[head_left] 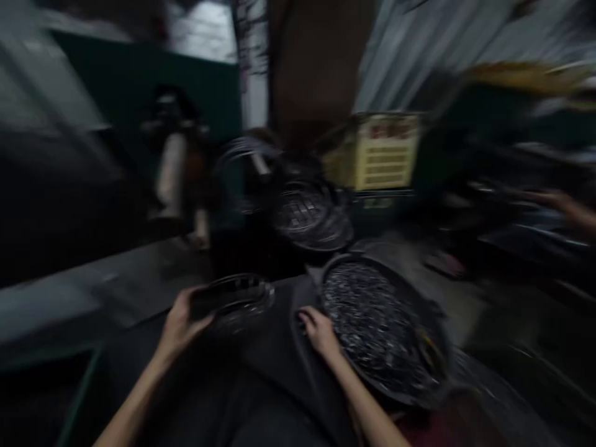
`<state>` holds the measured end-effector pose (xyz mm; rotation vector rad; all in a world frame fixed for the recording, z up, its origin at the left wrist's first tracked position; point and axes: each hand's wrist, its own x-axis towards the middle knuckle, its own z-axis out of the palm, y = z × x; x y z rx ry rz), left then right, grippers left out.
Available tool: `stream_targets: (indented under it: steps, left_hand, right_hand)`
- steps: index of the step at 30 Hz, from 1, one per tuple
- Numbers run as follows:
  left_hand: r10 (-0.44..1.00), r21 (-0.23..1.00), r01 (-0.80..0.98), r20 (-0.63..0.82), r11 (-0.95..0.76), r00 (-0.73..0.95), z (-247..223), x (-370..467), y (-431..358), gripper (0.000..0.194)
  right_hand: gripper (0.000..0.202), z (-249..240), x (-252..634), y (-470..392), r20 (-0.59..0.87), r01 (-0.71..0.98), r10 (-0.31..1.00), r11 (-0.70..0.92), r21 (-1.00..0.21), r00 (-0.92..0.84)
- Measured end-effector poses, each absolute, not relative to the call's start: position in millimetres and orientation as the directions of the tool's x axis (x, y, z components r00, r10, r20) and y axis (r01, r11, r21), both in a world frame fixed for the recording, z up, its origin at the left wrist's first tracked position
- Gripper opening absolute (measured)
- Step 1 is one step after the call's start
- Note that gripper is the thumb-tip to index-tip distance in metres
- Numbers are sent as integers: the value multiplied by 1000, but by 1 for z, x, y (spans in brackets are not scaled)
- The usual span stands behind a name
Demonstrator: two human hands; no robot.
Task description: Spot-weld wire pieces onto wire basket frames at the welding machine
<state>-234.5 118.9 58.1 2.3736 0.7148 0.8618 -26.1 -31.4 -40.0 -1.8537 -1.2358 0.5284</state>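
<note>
My left hand grips the left end of a dark, shiny, oblong part, thumb on the near side and fingers behind it. To the right, my right hand has its fingers curled at the left side of a large round black tub, near dark cloth. Whether it holds anything small is hidden by blur. Many small, glinting dark pieces fill the tub, with something yellow at its right side.
Behind the tub sits another round container with looped dark parts. A yellow crate stands farther back. At left are a grey surface and a machine. Another person's hand shows at far right.
</note>
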Motion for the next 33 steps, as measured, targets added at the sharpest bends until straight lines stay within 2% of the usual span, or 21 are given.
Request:
stream_targets:
  steps: [2,6,9,11,12,15,18,20,24,33]
  left_hand:
    - [732,621,445,336,-645,592,59,-240,99,46]
    - [818,650,538,245,-537,521,43,-216,95,51]
    - [807,650,544,193,-531,558,30,-201,101,55]
    - [789,636,542,181,-549,588,23,-197,101,57]
    - [781,626,541,183,-561,598,21,-195,101,58]
    - [764,601,543,189,-586,617,16,-193,100,59]
    - [776,595,559,187,-578,603,15,-192,100,60]
    - [797,598,576,193,-558,573,17,-193,100,59]
    - [827,593,607,201,-529,525,25,-192,96,59]
    - [846,586,629,216,-512,487,32,-182,94,62]
  right_hand:
    - [32,-31,-10,-40,42,465,946,-119,-877,322]
    - [44,-19,28,-29,-54,277,946,-148,-950,320]
    - [40,-4,28,-2,0,385,985,-68,-920,173]
    - [33,6,19,18,109,561,994,75,-824,26]
    - [31,11,15,27,166,657,985,154,-738,-45]
    - [34,19,7,41,282,859,921,361,-362,-268]
    - [29,21,7,45,382,867,807,497,-28,-450]
    - [23,24,8,46,469,834,716,543,91,-517]
    - [21,36,11,52,559,793,608,589,158,-563]
    - [19,43,23,56,494,809,668,570,139,-556]
